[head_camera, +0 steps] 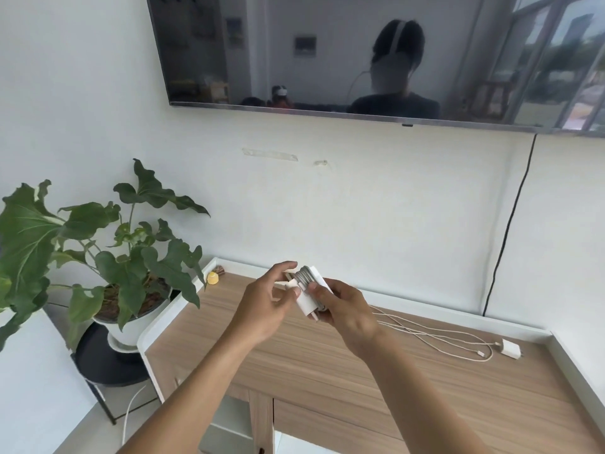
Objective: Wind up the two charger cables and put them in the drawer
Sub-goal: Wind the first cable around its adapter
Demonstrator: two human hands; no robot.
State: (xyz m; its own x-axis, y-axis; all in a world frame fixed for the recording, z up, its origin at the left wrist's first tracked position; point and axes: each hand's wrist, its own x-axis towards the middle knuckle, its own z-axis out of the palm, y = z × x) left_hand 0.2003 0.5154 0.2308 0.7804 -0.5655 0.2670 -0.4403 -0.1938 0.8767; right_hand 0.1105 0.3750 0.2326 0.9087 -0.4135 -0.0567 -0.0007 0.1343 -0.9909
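Observation:
A white charger block [309, 298] with grey cable wound round it is held up over the wooden cabinet top [376, 381]. My right hand [347, 314] grips the block from the right. My left hand [265, 303] pinches the cable's white plug end against the coil. A second charger lies on the cabinet top at the right: a small white plug [511, 349] with its white cable [435, 334] in loose loops. The drawer fronts [327, 417] below the top edge look closed.
A potted green plant [108, 257] stands on a black stand at the left. A small yellow object [212, 278] sits at the cabinet's back left corner. A dark screen [360, 54] hangs on the wall, with a black cord [510, 231] running down at the right.

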